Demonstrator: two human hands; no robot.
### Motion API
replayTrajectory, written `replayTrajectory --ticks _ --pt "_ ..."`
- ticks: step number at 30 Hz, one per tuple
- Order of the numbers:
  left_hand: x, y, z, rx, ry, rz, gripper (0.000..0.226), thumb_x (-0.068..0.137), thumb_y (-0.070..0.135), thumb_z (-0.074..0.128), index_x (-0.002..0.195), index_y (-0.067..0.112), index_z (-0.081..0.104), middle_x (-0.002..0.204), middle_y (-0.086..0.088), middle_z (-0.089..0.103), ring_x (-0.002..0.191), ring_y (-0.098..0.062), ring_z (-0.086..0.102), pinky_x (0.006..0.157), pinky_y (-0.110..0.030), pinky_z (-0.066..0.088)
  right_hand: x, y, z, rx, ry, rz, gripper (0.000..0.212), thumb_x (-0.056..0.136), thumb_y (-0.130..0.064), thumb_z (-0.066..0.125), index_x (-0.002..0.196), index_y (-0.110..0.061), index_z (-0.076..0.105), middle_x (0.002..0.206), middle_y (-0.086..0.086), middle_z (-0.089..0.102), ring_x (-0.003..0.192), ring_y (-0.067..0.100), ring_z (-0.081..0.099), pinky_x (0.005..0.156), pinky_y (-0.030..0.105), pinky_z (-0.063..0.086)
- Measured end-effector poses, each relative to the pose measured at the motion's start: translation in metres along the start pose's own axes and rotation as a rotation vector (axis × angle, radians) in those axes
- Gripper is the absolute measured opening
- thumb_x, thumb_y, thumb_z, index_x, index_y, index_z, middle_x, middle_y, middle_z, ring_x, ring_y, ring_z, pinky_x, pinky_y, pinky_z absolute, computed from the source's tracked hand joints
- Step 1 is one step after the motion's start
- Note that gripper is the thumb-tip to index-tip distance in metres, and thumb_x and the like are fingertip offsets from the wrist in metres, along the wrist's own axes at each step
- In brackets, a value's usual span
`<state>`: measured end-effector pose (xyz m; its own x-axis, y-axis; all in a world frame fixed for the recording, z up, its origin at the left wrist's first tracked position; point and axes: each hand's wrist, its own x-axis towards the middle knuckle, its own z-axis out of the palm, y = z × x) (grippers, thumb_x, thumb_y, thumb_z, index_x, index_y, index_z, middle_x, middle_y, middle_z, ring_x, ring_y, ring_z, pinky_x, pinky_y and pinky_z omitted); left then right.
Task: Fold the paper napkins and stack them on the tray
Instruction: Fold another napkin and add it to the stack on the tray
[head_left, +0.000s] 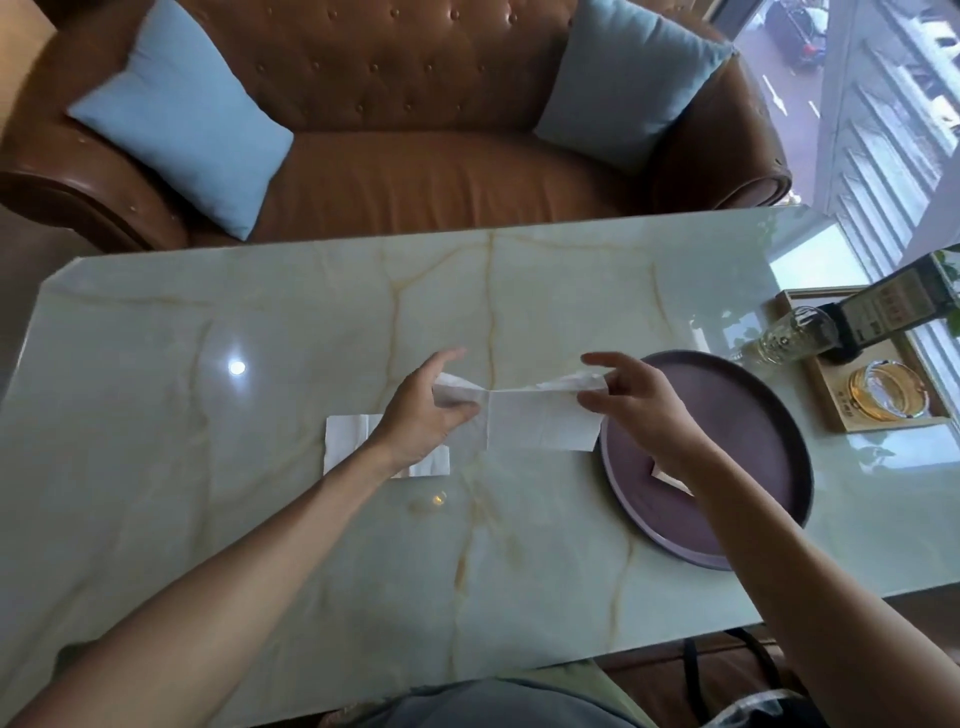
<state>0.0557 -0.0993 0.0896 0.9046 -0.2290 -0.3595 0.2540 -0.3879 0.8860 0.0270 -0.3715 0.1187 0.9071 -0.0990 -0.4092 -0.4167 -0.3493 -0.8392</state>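
Napkin held between your two hands above the marble table, stretched into a wide white strip with a vertical crease near its middle. Your left hand pinches the strip's left end between thumb and fingers; your right hand pinches the right end at its upper corner, index finger extended forward. The strip's lower right corner hangs just over the near-left rim of the round purple tray, which sits on the table to your right. On the tray, a small piece of white paper shows from under your right forearm; most of it is hidden, so its fold cannot be told. A second napkin lies flat on the table beneath your left wrist, partly covered by it. Beyond the tray stands a wooden box holding a bottle and a glass ashtray. Behind the table is a brown sofa with two blue cushions.
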Motion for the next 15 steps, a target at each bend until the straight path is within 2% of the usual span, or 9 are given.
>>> replayTrajectory --ticks 2,5,7,9,11,13,15 --pt "0.001 0.001 -0.002 0.072 0.032 0.039 0.032 0.089 0.009 0.074 0.120 0.018 0.068 0.070 0.021 0.058 0.060 0.011 0.057 0.052 -0.003 0.039 0.005 -0.002 0.001 -0.150 0.005 -0.047 0.030 0.086 -0.008 0.076 0.114 -0.018 0.072 0.065 -0.006 0.046 0.059 0.009 0.043 0.063 0.027 0.036" --pt "0.004 0.000 -0.009 0.092 0.063 0.048 0.011 0.090 0.021 0.075 0.099 0.014 0.074 0.068 0.013 0.064 0.056 0.008 0.054 0.058 -0.010 0.041 0.008 -0.008 0.002 -0.296 0.029 -0.119 0.011 0.087 -0.017 0.075 0.097 -0.022 0.076 0.061 -0.013 0.053 0.059 0.009 0.048 0.064 0.027 0.039" --pt "0.006 -0.002 -0.015 0.114 0.061 0.050 0.017 0.089 0.037 0.073 0.091 0.020 0.075 0.081 0.000 0.073 0.068 -0.002 0.059 0.068 -0.030 0.048 0.010 -0.011 0.001 -0.384 0.033 -0.158 0.004 0.089 -0.021 0.073 0.088 -0.025 0.075 0.079 -0.006 0.065 0.073 0.014 0.060 0.070 0.026 0.043" --pt "0.008 -0.004 -0.020 0.168 0.059 0.058 0.017 0.088 0.044 0.071 0.085 0.027 0.073 0.093 -0.007 0.072 0.082 -0.012 0.063 0.080 -0.039 0.052 0.011 -0.014 0.000 -0.437 0.052 -0.184 0.007 0.090 -0.025 0.072 0.085 -0.029 0.072 0.097 -0.002 0.065 0.083 0.013 0.061 0.077 0.026 0.043" --pt "0.009 -0.001 -0.024 0.231 0.049 0.073 0.006 0.090 0.034 0.073 0.085 0.032 0.070 0.111 -0.003 0.062 0.107 -0.013 0.061 0.095 -0.031 0.047 0.012 -0.018 -0.002 -0.444 0.041 -0.227 0.008 0.092 -0.026 0.071 0.086 -0.031 0.068 0.105 -0.007 0.065 0.084 0.005 0.059 0.079 0.026 0.041" --pt "0.011 0.003 -0.030 0.321 0.017 0.099 0.006 0.090 0.029 0.074 0.090 0.029 0.068 0.127 -0.001 0.055 0.128 -0.010 0.052 0.101 -0.022 0.036 0.011 -0.023 -0.003 -0.442 -0.014 -0.269 0.008 0.093 -0.023 0.069 0.087 -0.028 0.067 0.097 -0.012 0.070 0.083 0.002 0.062 0.077 0.026 0.044" --pt "0.012 0.010 -0.033 0.376 -0.057 0.106 0.023 0.085 0.033 0.079 0.104 0.026 0.068 0.132 0.005 0.057 0.128 -0.006 0.051 0.100 -0.021 0.036 0.010 -0.031 -0.002 -0.441 -0.083 -0.287 0.009 0.095 -0.021 0.066 0.086 -0.023 0.067 0.083 -0.012 0.070 0.076 0.006 0.064 0.074 0.031 0.050"
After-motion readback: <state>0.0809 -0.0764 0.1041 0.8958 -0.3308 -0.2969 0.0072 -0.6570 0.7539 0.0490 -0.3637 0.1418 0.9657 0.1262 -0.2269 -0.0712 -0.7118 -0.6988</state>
